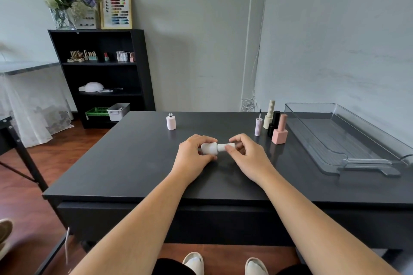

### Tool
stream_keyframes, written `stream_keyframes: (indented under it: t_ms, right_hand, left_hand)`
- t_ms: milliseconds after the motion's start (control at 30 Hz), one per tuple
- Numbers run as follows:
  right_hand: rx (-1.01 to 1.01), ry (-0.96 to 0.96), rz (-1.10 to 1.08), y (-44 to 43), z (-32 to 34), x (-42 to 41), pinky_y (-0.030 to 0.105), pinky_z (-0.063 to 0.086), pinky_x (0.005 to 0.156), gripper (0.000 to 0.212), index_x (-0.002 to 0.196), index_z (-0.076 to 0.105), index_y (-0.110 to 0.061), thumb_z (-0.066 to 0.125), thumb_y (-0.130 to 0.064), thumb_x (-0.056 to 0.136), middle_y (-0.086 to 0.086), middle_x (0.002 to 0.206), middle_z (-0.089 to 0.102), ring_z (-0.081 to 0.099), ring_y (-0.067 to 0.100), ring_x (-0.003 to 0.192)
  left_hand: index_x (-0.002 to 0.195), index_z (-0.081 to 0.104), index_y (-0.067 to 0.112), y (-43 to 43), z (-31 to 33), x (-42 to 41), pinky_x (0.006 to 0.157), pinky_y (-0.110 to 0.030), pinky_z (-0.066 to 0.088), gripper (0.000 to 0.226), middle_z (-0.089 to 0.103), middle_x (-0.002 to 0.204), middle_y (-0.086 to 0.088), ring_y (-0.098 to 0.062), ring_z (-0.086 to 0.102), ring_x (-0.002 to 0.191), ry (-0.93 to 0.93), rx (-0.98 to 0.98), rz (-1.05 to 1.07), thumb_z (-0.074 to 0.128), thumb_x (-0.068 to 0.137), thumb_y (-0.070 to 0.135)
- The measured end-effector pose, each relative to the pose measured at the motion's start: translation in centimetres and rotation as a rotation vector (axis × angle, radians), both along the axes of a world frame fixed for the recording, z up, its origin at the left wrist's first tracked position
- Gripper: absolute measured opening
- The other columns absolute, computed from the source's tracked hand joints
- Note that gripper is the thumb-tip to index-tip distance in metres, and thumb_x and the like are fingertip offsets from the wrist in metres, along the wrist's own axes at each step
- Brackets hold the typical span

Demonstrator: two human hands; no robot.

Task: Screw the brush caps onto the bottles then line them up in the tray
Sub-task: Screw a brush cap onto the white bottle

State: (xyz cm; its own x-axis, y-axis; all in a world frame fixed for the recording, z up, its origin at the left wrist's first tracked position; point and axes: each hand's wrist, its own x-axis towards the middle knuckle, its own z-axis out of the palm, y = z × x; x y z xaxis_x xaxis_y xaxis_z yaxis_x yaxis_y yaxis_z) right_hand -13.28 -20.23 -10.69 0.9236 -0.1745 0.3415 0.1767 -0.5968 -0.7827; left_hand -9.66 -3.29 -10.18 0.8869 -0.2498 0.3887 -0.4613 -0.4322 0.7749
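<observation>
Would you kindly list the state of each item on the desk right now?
White bottle: sideways in left hand, cap gripped by right hand.
Pale pink bottle: upright, uncapped.
Lilac brush cap: standing brush-up, unattached.
Cream bottle, black bottle, pink square bottle: capped, upright.
Clear tray: empty.

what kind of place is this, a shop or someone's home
Probably a small nail salon or polish workroom: a framed nail colour swatch chart on the black shelf unit, rows of polish bottles on it, more bottles on the table.

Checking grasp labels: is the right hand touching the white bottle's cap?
Touching. The head view shows the right hand with its fingers pinched around the cap of the white bottle.
</observation>
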Motion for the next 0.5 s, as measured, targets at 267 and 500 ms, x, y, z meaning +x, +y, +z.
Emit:
stream_keyframes:
  t_ms: [267,500]
  right_hand:
    - [-0.108,0.025,-0.056,-0.03,-0.10,0.22,0.015,0.036,0.050,0.038,0.080,0.064,-0.014,0.048,-0.046,0.093,-0.005,0.061,0.054,0.047,0.010,0.055]
    - [-0.050,-0.096,0.073,-0.15,-0.16,-0.19,0.004,0.039,0.063,0.011,0.094,0.063,-0.027,0.064,-0.019,0.086,-0.012,0.078,0.058,0.053,0.001,0.068]
  left_hand:
    - [0.094,0.070,0.033,0.13,0.02,0.00,0.072,-0.005,0.042,0.040,0.062,0.094,0.013,-0.003,0.057,0.082,0.052,-0.027,0.002,0.080,0.065,0.008]
    - [0.095,0.070,0.033,0.15,-0.15,0.11,0.073,-0.008,0.041,0.040,0.062,0.094,0.014,-0.005,0.058,0.082,0.057,-0.029,0.006,0.081,0.065,0.009]
